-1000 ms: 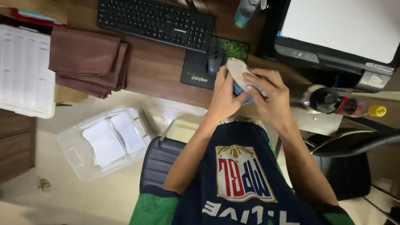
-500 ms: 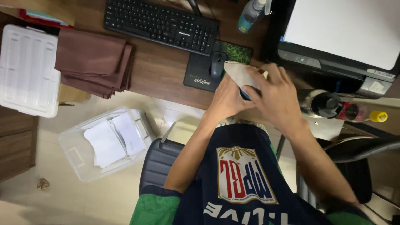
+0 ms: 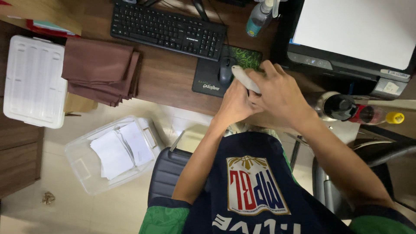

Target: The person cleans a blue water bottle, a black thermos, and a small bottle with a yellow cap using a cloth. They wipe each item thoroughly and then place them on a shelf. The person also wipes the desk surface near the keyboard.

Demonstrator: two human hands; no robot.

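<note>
Both of my hands meet at the front edge of the wooden desk (image 3: 169,78), wrapped around a small pale folded piece (image 3: 244,78), cloth or paper, I cannot tell which. My left hand (image 3: 234,104) grips it from below. My right hand (image 3: 279,93) covers its upper side, so most of the piece is hidden. Its pale end pokes out toward the computer mouse (image 3: 226,69) on the dark mouse pad (image 3: 208,80).
A black keyboard (image 3: 167,30) lies at the back, a stack of folded brown cloths (image 3: 102,71) to the left, a white lidded box (image 3: 34,80) further left. On the floor stands a clear bin (image 3: 86,162) with white sheets. A printer (image 3: 351,34), a spray bottle (image 3: 260,17) and a flask (image 3: 336,106) sit right.
My hands with the pale piece have shifted a little toward the mouse pad, and my right hand now covers more of it. The view has tilted slightly.
</note>
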